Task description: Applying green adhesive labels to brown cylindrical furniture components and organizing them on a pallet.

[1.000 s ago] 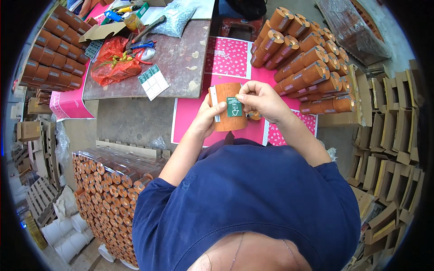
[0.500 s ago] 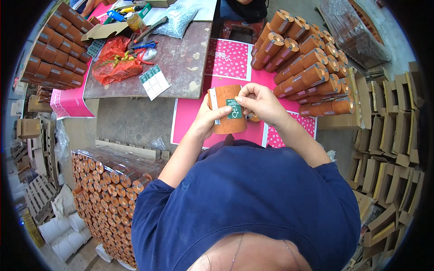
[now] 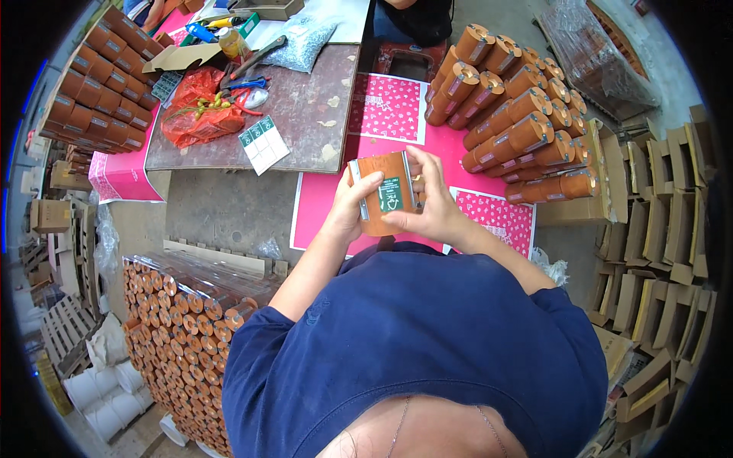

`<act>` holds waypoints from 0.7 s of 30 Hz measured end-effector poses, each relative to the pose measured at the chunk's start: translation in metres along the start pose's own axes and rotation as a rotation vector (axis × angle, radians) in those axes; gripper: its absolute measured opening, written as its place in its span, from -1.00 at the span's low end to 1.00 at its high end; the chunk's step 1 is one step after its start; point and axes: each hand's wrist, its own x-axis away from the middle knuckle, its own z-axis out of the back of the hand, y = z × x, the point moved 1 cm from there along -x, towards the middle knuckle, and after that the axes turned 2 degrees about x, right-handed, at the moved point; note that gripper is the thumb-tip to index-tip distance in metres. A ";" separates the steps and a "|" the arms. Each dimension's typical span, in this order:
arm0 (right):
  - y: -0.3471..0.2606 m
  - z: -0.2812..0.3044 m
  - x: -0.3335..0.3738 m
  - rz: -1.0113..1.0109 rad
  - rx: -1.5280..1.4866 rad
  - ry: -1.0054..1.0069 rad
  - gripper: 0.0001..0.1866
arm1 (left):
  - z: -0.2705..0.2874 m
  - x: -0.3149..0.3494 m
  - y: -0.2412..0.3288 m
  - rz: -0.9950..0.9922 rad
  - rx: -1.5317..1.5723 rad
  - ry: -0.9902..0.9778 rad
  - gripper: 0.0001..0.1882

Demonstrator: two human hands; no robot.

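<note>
A reddish-brown wooden cylinder (image 3: 377,165) is held up in front of my chest between both hands. A green label (image 3: 391,195) with pale print lies on its side, and pale metallic-looking strips run along its left and right edges. My left hand (image 3: 354,200) grips the left side, its thumb across the front near the label. Around the right side curls my right hand (image 3: 436,200), with fingers at the upper right edge and the thumb on the front below the label. The sides of the cylinder facing away are hidden.
A sheet of green-and-white labels (image 3: 264,146) lies on the worn table (image 3: 305,114) beside a red plastic bag (image 3: 202,114). Similar cylinders are stacked at right (image 3: 527,133), far left (image 3: 99,91) and lower left (image 3: 179,336). Cardboard pieces (image 3: 664,229) line the right. Another person sits across.
My right hand has gone from pinching at the label's upper corner to wrapping the cylinder's right side. The label now lies under no fingers, and the cylinder sits slightly lower.
</note>
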 end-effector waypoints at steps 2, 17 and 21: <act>0.002 -0.003 0.006 -0.078 -0.032 -0.044 0.03 | -0.002 0.001 -0.001 0.021 -0.003 0.016 -0.40; 0.085 0.029 0.033 -0.392 0.241 -0.420 0.00 | 0.026 -0.024 -0.074 0.047 -0.888 -0.205 -0.20; 0.153 0.004 0.079 -0.512 0.416 -0.270 -0.09 | 0.058 -0.029 -0.101 0.253 -0.771 0.078 -0.37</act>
